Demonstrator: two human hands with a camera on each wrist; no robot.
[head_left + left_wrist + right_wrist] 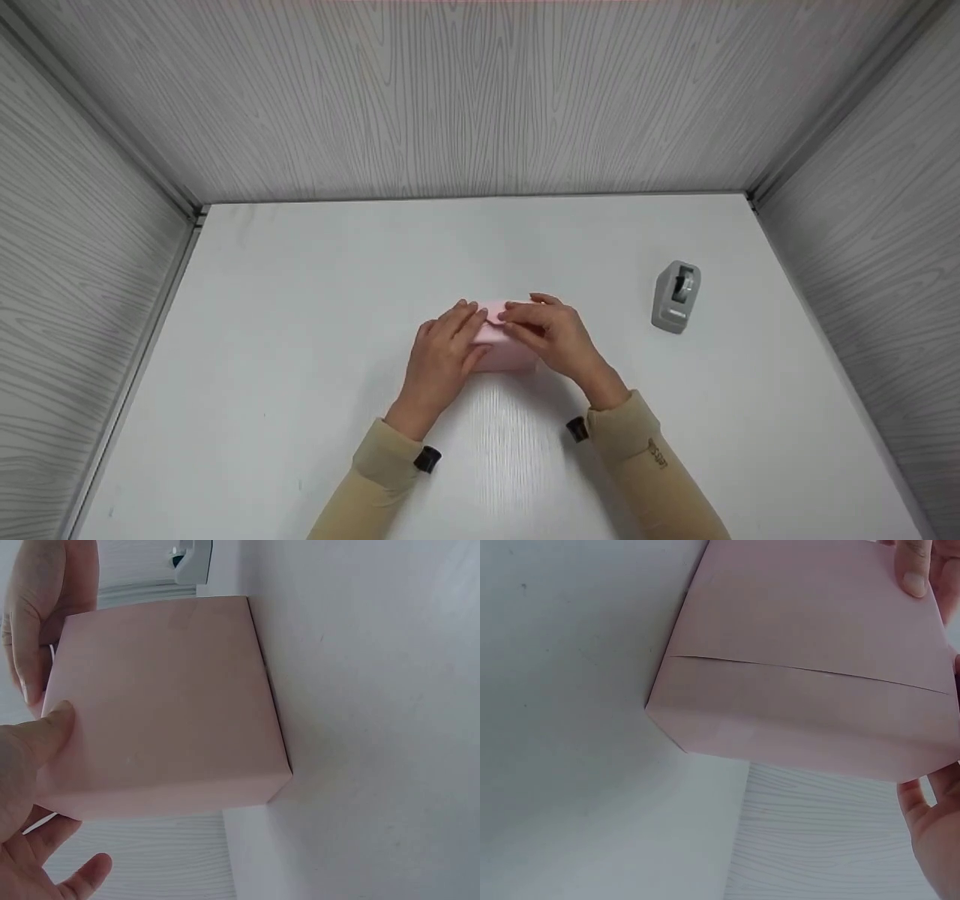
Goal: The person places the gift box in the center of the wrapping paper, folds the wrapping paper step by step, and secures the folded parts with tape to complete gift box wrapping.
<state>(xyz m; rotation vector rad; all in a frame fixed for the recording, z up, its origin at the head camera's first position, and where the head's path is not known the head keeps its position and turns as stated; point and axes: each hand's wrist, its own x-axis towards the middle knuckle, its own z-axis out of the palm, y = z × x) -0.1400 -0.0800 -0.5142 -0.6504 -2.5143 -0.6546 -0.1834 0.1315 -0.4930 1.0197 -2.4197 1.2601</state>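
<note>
A pink paper-covered box [506, 358] stands on the white table between the two hands. In the left wrist view its broad side [165, 697] faces the camera. My left hand [442, 358] grips its upper left part, thumb [56, 727] flat against that side and fingers over the top. At the upper right, my right hand [559, 337] pinches a paper flap [493, 313] on the top with thumb and forefinger. A long seam [802, 669] crosses the side seen in the right wrist view. The far side of the box is hidden.
A grey tape dispenser [676, 298] stands on the right part of the white table [300, 300]. Wood-grain panels [480, 97] enclose the table at the back and both sides.
</note>
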